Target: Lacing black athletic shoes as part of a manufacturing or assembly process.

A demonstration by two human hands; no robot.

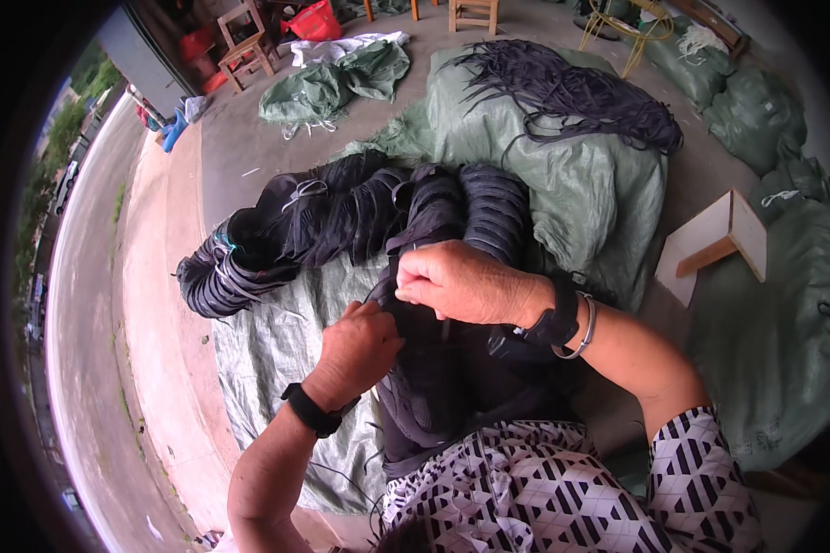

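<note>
Across the lap, below both hands: a dark mesh piece (417, 396), probably a shoe upper. Left grip (353, 344) closed on its far edge; right grip (461, 281) in a tight pinch just beside, the pinched part hidden. Best to keep the left hold firm, pinch close to the edge and draw evenly, without puckering the mesh. Beyond the hands, nested stacks of dark shoe uppers (495, 218) on green woven sacking (281, 364). Farther off, a heap of black straps (581, 92) atop more sacking. At right, bulging green sacks (761, 332), contents out of sight. Near the wooden chair (243, 46), a slack, crumpled green sack (295, 94) and a red bag (314, 22), contents unclear.
</note>
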